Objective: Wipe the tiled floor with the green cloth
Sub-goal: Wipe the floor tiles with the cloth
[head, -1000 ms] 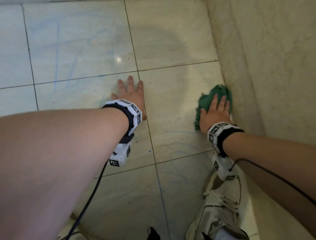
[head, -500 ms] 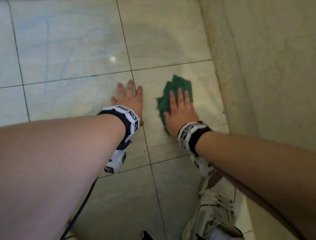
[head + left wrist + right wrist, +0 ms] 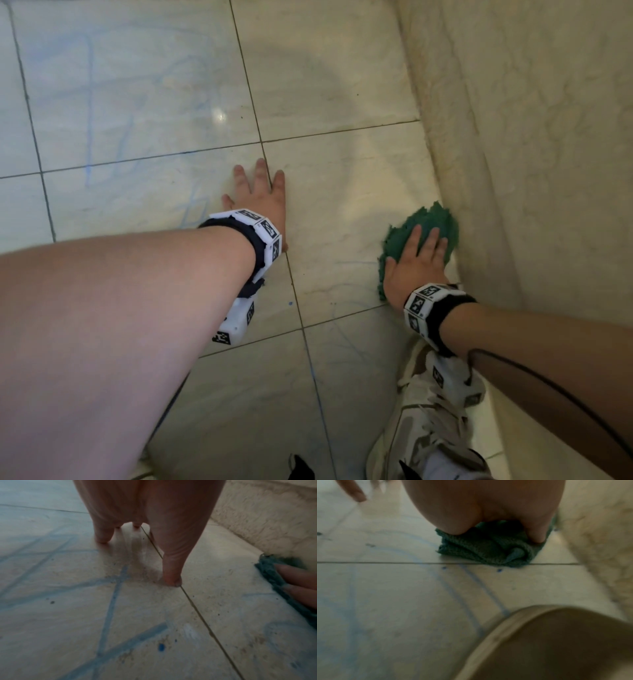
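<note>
Since half a second ago, the right hand [image 3: 412,263] and the green cloth [image 3: 424,222] have travelled from the middle of the tile, near the left hand, back to the base of the wall [image 3: 534,164] at the right. The right hand lies flat on the cloth with fingers [image 3: 432,240] straight and slightly spread, pressing it onto the tiled floor [image 3: 342,192]; the forearm runs in from the lower right. In the right wrist view the cloth [image 3: 489,547] is bunched under the palm, its near edge on a grout line, beside blue marks [image 3: 471,580] on the tiles. The left hand [image 3: 260,198] is unchanged: palm down on the floor, fingers [image 3: 261,171] extended and apart, straddling a grout line, holding nothing. A white shoe [image 3: 428,425] stands below the right wrist.
</note>
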### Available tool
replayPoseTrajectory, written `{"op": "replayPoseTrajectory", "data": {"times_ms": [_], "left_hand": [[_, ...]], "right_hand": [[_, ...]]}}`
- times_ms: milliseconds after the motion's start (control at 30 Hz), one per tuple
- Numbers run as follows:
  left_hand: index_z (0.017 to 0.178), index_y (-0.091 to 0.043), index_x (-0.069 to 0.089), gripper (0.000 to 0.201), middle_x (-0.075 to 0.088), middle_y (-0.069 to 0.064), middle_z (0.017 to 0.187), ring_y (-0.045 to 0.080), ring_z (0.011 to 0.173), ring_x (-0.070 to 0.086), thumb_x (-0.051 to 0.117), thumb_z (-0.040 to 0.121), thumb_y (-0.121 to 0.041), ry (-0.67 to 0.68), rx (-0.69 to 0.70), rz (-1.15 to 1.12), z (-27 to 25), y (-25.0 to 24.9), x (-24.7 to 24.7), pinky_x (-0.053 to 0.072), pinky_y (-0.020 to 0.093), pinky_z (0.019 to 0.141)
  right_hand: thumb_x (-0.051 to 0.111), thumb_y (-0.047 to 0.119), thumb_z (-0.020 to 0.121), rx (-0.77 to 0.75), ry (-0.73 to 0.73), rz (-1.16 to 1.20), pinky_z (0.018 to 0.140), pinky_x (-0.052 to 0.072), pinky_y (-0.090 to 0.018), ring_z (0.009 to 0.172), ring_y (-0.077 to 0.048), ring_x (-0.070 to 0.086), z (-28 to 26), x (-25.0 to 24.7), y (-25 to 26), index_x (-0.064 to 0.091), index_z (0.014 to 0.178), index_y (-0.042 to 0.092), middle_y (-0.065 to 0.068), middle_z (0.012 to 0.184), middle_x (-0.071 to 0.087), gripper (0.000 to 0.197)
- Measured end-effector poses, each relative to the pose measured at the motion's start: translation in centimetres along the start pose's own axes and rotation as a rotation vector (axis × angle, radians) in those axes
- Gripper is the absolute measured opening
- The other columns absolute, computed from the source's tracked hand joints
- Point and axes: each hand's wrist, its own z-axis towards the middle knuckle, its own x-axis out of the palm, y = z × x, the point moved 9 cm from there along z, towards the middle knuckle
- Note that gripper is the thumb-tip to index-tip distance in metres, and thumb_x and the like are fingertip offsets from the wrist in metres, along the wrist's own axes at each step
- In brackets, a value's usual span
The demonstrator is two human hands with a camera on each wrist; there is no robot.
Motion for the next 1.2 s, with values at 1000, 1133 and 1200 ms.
{"op": "replayPoseTrajectory", "data": {"times_ms": [1000,1133,1200], "left_hand": [[0.158,-0.018,-0.004,0.118,-0.017,0.011,0.163,0.040,0.149,-0.012,0.081,0.078,-0.038,-0.050,0.042,-0.008,-1.4,0.8,0.1,0.013,0.057,0.119],[0.158,-0.018,-0.001,0.104,-0.013,0.011,0.164,0.036,0.150,-0.009,0.071,0.084,-0.018,-0.113,0.035,-0.048,-1.9,1.4,-0.1,0.013,0.049,0.122],[0.158,-0.017,-0.004,0.107,-0.013,0.011,0.164,0.035,0.151,-0.009,0.072,0.082,-0.018,-0.101,0.032,-0.082,-2.3,1.8,0.0,0.012,0.047,0.123]], "right_hand": [[0.031,0.051,0.103,-0.478,-0.070,-0.118,0.123,0.002,-0.052,0.149,-0.039,-0.021,-5.3,1.3,11.6,-0.023,0.154,0.016,-0.016,0.160,-0.028,0.082],[0.037,0.053,0.102,-0.673,-0.082,-0.142,0.124,0.005,-0.048,0.151,-0.032,-0.018,-5.3,-0.5,17.7,-0.012,0.158,0.022,-0.008,0.164,-0.022,0.081],[0.043,0.055,0.099,-0.751,-0.060,-0.129,0.124,0.009,-0.046,0.152,-0.029,-0.013,-4.9,-1.6,19.4,-0.005,0.159,0.023,-0.006,0.166,-0.016,0.083]]}}
